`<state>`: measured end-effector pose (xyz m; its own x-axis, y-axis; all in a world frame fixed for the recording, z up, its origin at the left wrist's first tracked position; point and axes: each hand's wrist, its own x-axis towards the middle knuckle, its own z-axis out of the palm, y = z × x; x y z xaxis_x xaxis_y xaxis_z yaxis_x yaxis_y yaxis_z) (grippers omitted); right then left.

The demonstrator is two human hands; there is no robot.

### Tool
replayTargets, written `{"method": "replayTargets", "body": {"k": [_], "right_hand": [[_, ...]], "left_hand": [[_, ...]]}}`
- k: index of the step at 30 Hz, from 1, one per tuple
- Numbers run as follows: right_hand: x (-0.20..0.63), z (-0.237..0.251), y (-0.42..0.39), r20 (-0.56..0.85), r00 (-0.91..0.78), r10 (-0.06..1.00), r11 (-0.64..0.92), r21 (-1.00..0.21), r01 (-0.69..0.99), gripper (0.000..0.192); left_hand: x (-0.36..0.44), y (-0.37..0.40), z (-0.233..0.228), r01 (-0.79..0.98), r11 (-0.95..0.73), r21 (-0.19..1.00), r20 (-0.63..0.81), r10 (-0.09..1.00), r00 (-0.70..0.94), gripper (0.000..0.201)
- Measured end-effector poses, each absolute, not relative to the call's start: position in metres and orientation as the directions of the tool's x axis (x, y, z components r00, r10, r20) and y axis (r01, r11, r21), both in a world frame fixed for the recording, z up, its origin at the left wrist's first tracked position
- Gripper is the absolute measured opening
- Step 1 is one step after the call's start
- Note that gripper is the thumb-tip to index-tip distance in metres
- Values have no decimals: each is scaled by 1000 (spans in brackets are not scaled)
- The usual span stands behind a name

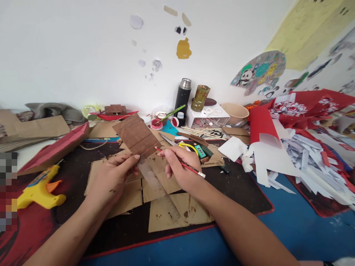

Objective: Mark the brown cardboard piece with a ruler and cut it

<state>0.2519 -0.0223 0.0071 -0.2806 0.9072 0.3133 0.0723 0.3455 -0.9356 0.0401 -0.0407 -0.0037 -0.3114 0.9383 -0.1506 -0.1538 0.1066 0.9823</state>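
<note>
Between the thumb and fingers of my left hand [118, 171] is a brown-painted piece of cardboard [136, 136], lifted above the work mat and tilted. A clear ruler [155, 181] slants down from its lower edge; the left fingertips sit at its top end, and I cannot tell how firmly they grip it. My right hand [181, 166] is closed around a red pencil [191, 168], whose tip points left at the cardboard's lower right corner. Beneath both hands lie flat pieces of plain cardboard [177, 207], the front one spotted with brown paint.
A yellow glue gun [41, 188] lies at the left, near a red-lined cardboard boat hull [55, 147]. Behind stand a black thermos [183, 96], a paint jar [156, 124] and a white box [206, 115]. Paper scraps [313, 159] heap up at the right.
</note>
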Motion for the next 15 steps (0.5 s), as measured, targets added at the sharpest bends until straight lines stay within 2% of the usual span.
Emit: {"method": "replayTargets", "body": {"k": [9,15], "right_hand": [[252,6,-17,280,-269,922,302,-952,43,48],[251,2,-15,264,-375,889,328,-937,119,44]], "left_hand": [[34,-39,4,-212,58,976,-139,911,-389,32],[35,-39,5,-278,18,960,-137,899,-415,30]]}}
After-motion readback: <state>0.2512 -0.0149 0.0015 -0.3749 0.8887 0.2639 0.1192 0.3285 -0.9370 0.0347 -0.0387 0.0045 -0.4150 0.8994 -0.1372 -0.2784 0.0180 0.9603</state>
